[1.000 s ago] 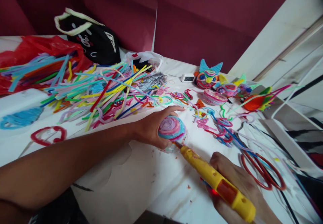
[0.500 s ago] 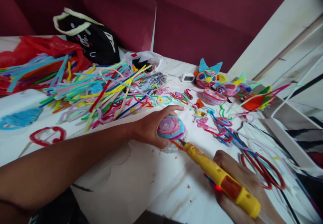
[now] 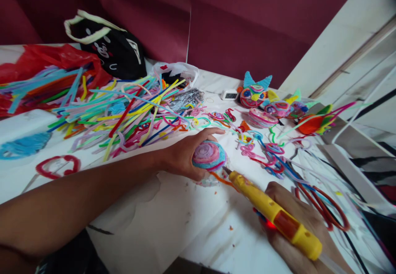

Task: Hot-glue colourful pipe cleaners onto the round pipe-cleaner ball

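My left hand is curved around a ball wound with pink, purple and blue pipe cleaners, its lower part whitish and bare. My right hand grips a yellow hot glue gun, a red light glowing beneath its body. The gun's metal nozzle points at the ball's lower right side, close to the blue winding; whether it touches, I cannot tell. An orange pipe cleaner runs from the ball's underside toward the gun and passes behind it.
Loose pipe cleaners are heaped at the back left, beside a red plastic bag and a black bag. Finished figures stand at the back right near a small digital display. Red-handled scissors lie at right.
The glue gun has shifted slightly to the right and its nozzle has drawn back a little from the ball. More of the orange pipe cleaner shows. My left hand stays nearly still.
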{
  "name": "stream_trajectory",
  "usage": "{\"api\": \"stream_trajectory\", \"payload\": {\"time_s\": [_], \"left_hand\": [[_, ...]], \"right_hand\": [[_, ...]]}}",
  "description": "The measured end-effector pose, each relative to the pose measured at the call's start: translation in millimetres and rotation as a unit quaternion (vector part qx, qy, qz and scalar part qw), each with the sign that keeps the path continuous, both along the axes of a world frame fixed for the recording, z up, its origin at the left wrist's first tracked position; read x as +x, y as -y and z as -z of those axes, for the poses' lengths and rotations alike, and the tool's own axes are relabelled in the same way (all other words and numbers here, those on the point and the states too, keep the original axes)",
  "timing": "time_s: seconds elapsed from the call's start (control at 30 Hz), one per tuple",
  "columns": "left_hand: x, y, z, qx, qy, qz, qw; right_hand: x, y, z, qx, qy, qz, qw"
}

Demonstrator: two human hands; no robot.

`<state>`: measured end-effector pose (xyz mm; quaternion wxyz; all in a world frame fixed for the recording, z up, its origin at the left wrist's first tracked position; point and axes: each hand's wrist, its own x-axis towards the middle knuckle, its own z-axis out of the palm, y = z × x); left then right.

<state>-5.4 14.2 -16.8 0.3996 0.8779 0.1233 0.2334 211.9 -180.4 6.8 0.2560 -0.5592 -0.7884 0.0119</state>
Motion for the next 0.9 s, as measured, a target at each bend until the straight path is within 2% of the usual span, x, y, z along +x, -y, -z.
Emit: {"api": "stream_trajectory", "payload": {"time_s": [0.33,0.4,0.63,0.9], "left_hand": [[0.5,-1.7,2.3,0.003,-0.009,0.005,1.000],[0.3,-1.5,2.1,0.001,-0.011,0.007,1.000],[0.6,0.6,-0.6,-0.002,-0.015,0.001,1.000],[1.0,1.4,-0.3,0.004,-0.013,0.000,1.000]], "right_hand": [[-7.1,0.1,-0.1,0.015,0.017,0.002,1.000],[-8.5,-0.7,-0.8,0.009,0.021,-0.019,1.000],[-13.7,-3.9,1.5,0.043,0.014,-0.030,0.999],[-14.5,-3.9,6.6,0.025,-0.010,-0.010,1.000]]}}
